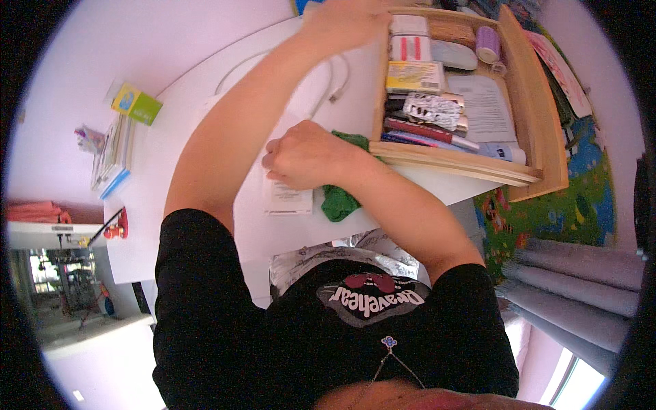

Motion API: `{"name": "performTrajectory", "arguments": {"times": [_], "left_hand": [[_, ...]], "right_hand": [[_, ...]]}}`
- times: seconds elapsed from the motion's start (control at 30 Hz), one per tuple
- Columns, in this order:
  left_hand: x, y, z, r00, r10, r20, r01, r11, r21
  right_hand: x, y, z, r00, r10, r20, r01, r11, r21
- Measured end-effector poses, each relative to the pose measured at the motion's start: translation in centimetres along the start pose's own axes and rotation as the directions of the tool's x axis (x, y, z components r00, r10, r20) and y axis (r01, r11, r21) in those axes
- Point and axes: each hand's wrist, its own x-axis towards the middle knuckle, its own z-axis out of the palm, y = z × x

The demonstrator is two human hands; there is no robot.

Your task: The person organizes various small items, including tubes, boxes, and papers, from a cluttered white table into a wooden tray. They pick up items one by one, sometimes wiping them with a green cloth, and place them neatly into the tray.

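My left hand (353, 24) is stretched across the white desk (220, 133) to the far left corner of a wooden drawer (451, 163). It is blurred and its fingers run off the top of the view, so any grip is hidden. My right hand (307, 154) is lower on the desk, back upward, fingers curled under. Below it lies a flat white packet (289, 200) with small print, partly covered by the hand. A crumpled green cloth (340, 203) lies under my right wrist. Whether the curled fingers hold anything cannot be seen.
The drawer holds a yellow-and-white box (414, 76), a purple cylinder (487, 43), a printed sheet (482, 107) and several pens and tubes. A white cable (333, 77) loops behind my arm. A green-yellow box (137, 105) and books (114, 159) stand at left.
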Motion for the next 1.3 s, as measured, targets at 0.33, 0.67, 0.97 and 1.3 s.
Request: {"name": "performTrajectory", "arguments": {"times": [0.33, 0.67, 0.97, 1.3], "left_hand": [[-20.7, -14.3, -9.3, 0.749, -0.662, 0.009, 0.661, 0.748, 0.062], [-23.2, -9.3, -6.9, 0.652, -0.758, 0.015, 0.736, 0.638, 0.225], [-27.6, -14.8, -8.6, 0.493, -0.833, -0.25, 0.806, 0.546, -0.229], [-28.3, -13.9, -10.0, 0.318, -0.948, -0.032, 0.946, 0.319, -0.052]], "right_hand": [[0.3, 0.7, 1.3, 0.991, 0.012, -0.131, -0.023, 0.996, -0.083], [0.7, 0.6, 2.2, 0.979, 0.014, -0.201, -0.039, 0.992, -0.12], [1.0, 0.1, 2.4, 0.976, 0.055, -0.208, -0.071, 0.995, -0.067], [4.4, -0.4, 1.9, 0.868, 0.434, -0.241, -0.419, 0.901, 0.114]]}}
